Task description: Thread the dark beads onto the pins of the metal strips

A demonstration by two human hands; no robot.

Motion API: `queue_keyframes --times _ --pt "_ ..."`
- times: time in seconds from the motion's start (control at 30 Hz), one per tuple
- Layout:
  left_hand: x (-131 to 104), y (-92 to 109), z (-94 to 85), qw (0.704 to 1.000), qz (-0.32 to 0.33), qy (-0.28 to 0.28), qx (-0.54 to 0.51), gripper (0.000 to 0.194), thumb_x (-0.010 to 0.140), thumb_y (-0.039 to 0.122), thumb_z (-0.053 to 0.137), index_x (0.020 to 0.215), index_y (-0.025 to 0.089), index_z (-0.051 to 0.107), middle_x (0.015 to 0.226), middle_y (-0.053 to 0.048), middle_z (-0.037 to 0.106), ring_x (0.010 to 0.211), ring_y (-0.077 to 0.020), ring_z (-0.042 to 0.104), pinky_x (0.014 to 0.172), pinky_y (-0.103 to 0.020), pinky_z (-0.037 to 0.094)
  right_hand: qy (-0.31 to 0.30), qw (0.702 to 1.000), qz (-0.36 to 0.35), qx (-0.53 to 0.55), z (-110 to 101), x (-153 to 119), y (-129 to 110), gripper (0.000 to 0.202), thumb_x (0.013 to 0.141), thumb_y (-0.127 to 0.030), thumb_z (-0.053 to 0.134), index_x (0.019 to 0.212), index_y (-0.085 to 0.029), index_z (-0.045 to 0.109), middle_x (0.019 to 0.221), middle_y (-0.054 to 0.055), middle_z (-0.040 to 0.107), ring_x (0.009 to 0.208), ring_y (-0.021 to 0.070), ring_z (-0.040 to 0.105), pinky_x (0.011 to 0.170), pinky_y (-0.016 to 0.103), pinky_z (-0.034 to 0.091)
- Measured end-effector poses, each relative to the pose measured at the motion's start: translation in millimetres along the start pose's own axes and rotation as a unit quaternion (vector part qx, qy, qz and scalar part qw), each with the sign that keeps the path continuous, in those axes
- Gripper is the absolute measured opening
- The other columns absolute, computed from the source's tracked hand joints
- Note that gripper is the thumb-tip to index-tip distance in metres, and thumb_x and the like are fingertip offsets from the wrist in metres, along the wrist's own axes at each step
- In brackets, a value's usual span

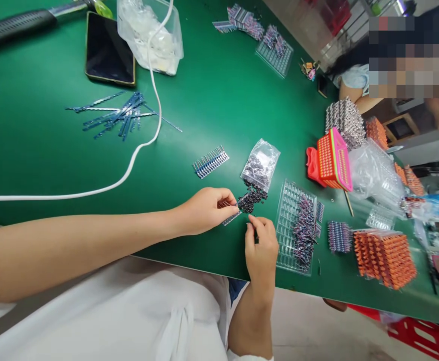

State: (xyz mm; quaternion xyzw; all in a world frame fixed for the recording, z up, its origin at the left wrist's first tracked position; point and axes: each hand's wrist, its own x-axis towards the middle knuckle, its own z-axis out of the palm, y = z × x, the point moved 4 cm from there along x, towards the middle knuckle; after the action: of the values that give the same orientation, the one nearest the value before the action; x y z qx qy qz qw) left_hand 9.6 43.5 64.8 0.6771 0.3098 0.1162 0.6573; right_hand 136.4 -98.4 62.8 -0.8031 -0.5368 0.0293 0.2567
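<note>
My left hand [207,213] is closed on a strip of small pins [232,218] that pokes out past its fingertips. Just right of it, my right hand [262,243] has thumb and forefinger pinched together; whatever sits between them is too small to make out. Beyond both hands lies a pile of tiny black parts [250,200], spilled from the mouth of a clear plastic bag [261,163]. Another pin strip [210,162] rests on the green table [189,110], left of the bag. A clear tray [286,228] beside my right hand carries many purple-and-blue pieces [305,228].
A white cable [129,170] crosses the left side, near blue strips [123,115], a phone [108,50], a hammer [19,25] and a plastic tub [172,45]. To the right stand orange stacks [385,258] and a basket [334,160]. Another person's arm [366,103] is at the far side.
</note>
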Motion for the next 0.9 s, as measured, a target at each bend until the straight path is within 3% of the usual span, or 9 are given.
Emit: queue_keyframes --times 0.2,0.5,0.9 --pt "0 -1 0.1 1.0 -0.001 0.001 -0.009 0.023 0.086 0.04 0.058 0.082 0.018 0.062 0.072 -0.001 0.065 0.068 -0.016 0.059 0.062 -0.027 0.044 -0.026 0.996 -0.038 -0.072 4 5 -5 0.043 0.093 -0.008 0.038 0.122 -0.022 0.065 0.106 0.012 0.057 0.1 0.0218 0.055 0.085 0.044 0.053" --pt "0 -1 0.0 1.0 0.003 0.0 -0.011 0.023 0.085 0.04 0.059 0.082 0.018 0.063 0.072 -0.001 0.066 0.067 -0.016 0.059 0.061 -0.026 0.045 0.024 0.999 -0.036 -0.03 -2 -6 -3 0.033 0.093 -0.012 0.044 0.113 -0.023 0.067 0.101 0.008 0.058 0.096 0.0192 0.057 0.083 0.039 0.052" --pt "0 0 -0.7 1.0 -0.003 0.003 -0.014 0.021 0.084 0.039 0.059 0.081 0.018 0.062 0.072 -0.001 0.065 0.069 -0.0162 0.06 0.062 -0.026 0.046 0.015 0.992 -0.087 -0.089 5 -2 -12 0.02 0.094 -0.019 0.053 0.106 -0.021 0.069 0.092 0.007 0.061 0.088 0.0197 0.053 0.077 0.035 0.048"
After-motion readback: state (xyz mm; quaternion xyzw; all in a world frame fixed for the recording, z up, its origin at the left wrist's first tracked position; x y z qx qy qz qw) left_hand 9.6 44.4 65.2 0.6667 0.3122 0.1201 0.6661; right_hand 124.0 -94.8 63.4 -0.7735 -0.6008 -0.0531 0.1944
